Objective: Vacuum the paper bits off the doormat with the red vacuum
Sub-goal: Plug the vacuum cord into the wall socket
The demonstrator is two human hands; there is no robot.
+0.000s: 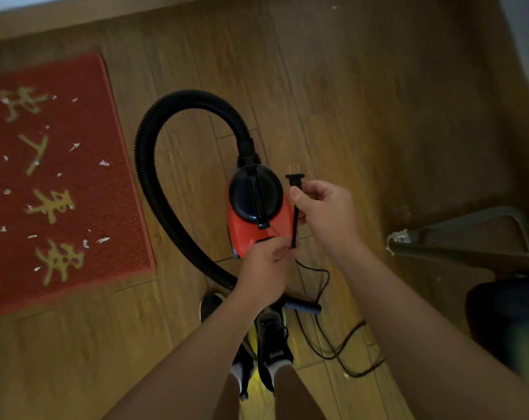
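Observation:
The red vacuum, with a black lid and handle, stands on the wooden floor in front of my feet. Its ribbed black hose loops out to the left and back toward my shoes. My right hand grips the black power plug, prongs pointing up. My left hand pinches the black cord just below, at the vacuum's rear. The red doormat with gold characters lies to the left, strewn with several white paper bits.
Slack cord lies in loops on the floor to the right of my black shoes. A grey chair frame and a dark round seat stand at the right. A pale wall edge runs along the top left.

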